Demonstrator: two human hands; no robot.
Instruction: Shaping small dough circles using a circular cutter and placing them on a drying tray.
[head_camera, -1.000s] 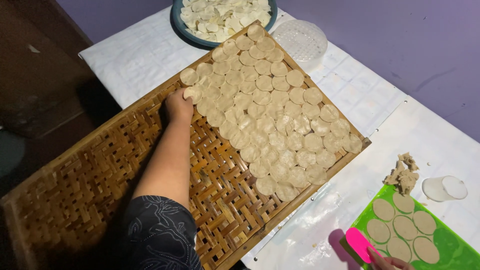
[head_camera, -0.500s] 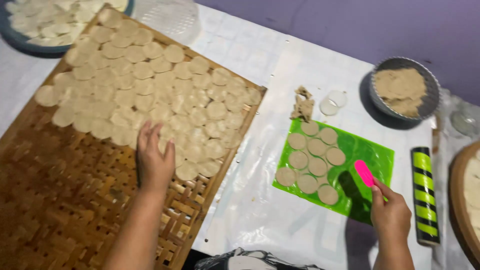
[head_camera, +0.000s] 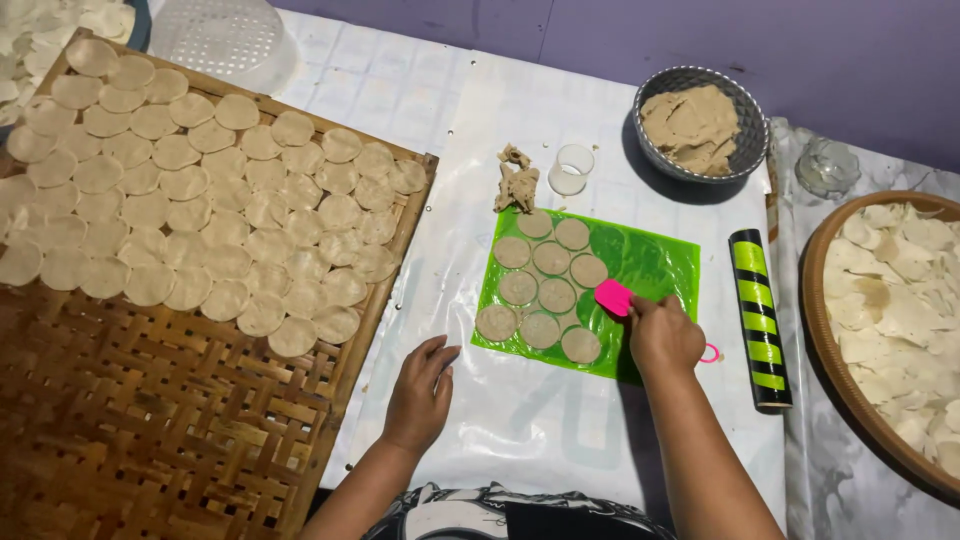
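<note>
Right hand (head_camera: 662, 335) gripping pink scraper (head_camera: 613, 297), green mat (head_camera: 650, 262) edge

A flat purple wall (head_camera: 620, 40) closes the far side of the scene, plain and evenly lit, darkening slightly toward the right. Below it, the counter (head_camera: 520, 420) is covered by a white plastic sheet with a faint grid pattern at far left, and a grey marbled cloth (head_camera: 840, 480) lies along its right edge.
</note>
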